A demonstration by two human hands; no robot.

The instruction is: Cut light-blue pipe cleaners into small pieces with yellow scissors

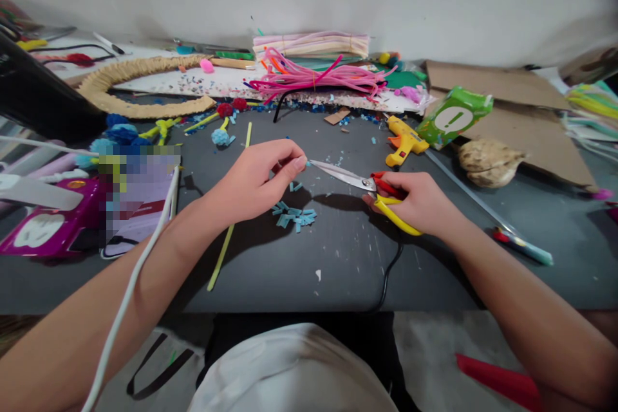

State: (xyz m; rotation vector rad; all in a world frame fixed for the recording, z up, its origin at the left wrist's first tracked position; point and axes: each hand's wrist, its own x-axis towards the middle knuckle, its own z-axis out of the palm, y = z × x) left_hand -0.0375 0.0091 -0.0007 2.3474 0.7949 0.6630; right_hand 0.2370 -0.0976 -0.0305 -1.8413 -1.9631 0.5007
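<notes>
My left hand [263,180] is closed in a pinch at the middle of the table, with a tiny light-blue piece [308,164] showing at the fingertips. The tips of the scissors [342,175] reach that piece from the right. Around their red and yellow handles my right hand [415,203] is closed; the blades look nearly together. Below the left fingers lies a loose pile of short light-blue strips [295,217]. A yellow-green pipe cleaner [222,257] runs partly behind the left wrist.
A yellow glue gun [405,141] lies right of the scissors, beside a green packet [456,117]. Pink pipe cleaners [313,80] are bundled at the back. A tan ring [96,87] rests at the back left. A white cable [130,290] crosses my left forearm.
</notes>
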